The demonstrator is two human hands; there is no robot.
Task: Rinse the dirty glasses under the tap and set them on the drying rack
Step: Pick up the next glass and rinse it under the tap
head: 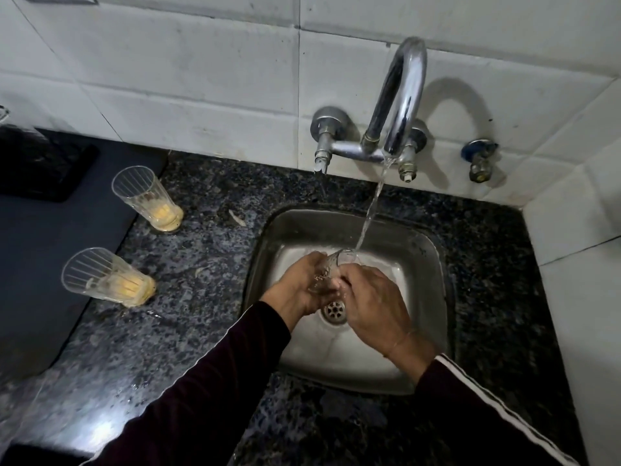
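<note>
Speckled granite counter [208, 237], steel sink [430, 264], both hands [302, 284] clasping a glass [331, 267] under tap [400, 95] water

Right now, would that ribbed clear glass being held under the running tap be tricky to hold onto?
Probably slippery: water from the chrome tap streams onto the ribbed clear glass, wetting the left hand and right hand. Its ribs may help grip. It looks thin-walled, so likely light but breakable if dropped into the steel sink.
</note>
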